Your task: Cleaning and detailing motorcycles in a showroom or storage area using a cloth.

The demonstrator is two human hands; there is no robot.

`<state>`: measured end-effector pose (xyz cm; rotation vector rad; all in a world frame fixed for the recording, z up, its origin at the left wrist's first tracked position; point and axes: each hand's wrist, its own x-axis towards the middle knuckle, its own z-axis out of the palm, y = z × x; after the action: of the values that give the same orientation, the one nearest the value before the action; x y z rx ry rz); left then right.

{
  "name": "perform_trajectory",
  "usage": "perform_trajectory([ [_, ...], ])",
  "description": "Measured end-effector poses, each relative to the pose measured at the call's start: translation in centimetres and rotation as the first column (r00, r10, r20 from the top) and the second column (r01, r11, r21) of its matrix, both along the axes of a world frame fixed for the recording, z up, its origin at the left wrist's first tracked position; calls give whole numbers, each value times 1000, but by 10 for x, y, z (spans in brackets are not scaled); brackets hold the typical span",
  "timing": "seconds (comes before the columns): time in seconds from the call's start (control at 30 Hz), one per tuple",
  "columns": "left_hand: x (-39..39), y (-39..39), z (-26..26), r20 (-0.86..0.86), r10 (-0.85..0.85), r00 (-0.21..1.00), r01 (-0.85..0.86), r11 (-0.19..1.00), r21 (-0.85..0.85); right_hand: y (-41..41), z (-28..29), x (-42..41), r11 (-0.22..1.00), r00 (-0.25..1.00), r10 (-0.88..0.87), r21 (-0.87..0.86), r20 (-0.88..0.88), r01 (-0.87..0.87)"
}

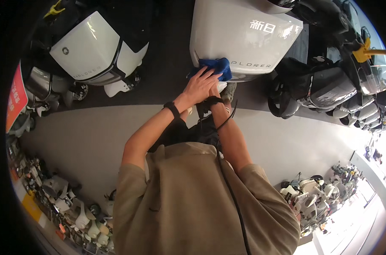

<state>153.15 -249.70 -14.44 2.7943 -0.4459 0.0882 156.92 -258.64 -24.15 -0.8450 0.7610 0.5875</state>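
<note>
A crumpled blue cloth (223, 67) lies against the lower left corner of a light grey scooter body panel (234, 38), which bears raised lettering and white characters. My left hand (201, 84) rests at the cloth's lower edge with its fingers over it. Close beside it, my right hand (214, 91) is partly covered by the other hand; its fingers reach the cloth's lower edge. Both wrists wear black bands. Whether the fingers grip the cloth is hard to make out.
To the left stands a white scooter (87, 47), to the right a dark glossy one (327, 86). More scooters line both sides. A yellow clamp-like part (365, 52) juts in at the upper right. Behind me stand further rows of scooters (314, 197).
</note>
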Motion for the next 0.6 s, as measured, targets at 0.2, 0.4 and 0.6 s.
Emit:
perform_trajectory([
  [0.2, -15, 7, 10, 27, 89, 996, -84, 985, -150, 13, 27, -11, 1000, 1000, 19, -10, -2, -19],
  [0.4, -45, 0, 6, 26, 202, 979, -193, 962, -193, 13, 46, -18, 996, 996, 83, 16, 36, -83],
  [0.6, 15, -47, 14, 216, 254, 943, -150, 902, -405, -51, -12, 71, 980, 891, -90, -118, 445, 158],
])
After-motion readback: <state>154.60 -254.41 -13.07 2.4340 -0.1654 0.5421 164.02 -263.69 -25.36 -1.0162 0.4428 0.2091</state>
